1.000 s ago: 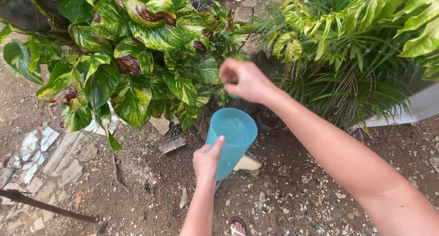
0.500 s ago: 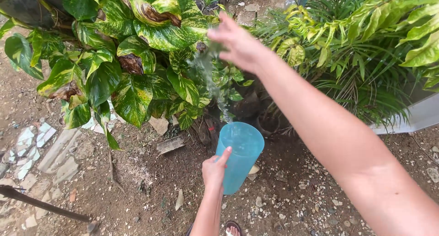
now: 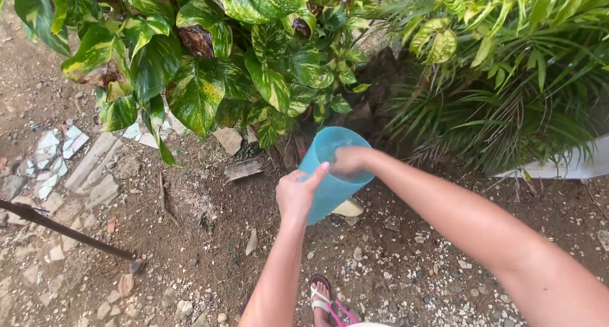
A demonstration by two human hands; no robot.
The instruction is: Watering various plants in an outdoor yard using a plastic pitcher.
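My left hand (image 3: 297,192) grips a light blue plastic cup (image 3: 330,190) by its side, tilted with the mouth facing up and away, over bare soil. My right hand (image 3: 349,162) reaches into the cup's mouth, fingers dipped inside and partly hidden by the rim. Just beyond the cup stands a plant with large green and yellow variegated leaves (image 3: 209,79), some with brown patches.
A spiky green and yellow shrub (image 3: 507,79) fills the right, with a white edge (image 3: 571,168) beneath it. Broken pale tiles and stones (image 3: 76,162) lie at left, and a dark thin rod (image 3: 63,228) crosses the ground. My sandalled foot (image 3: 323,298) is at the bottom.
My right hand came down from beside the leaves, where it flicked water, into the cup's mouth. The view shifted and the cup tilted slightly.
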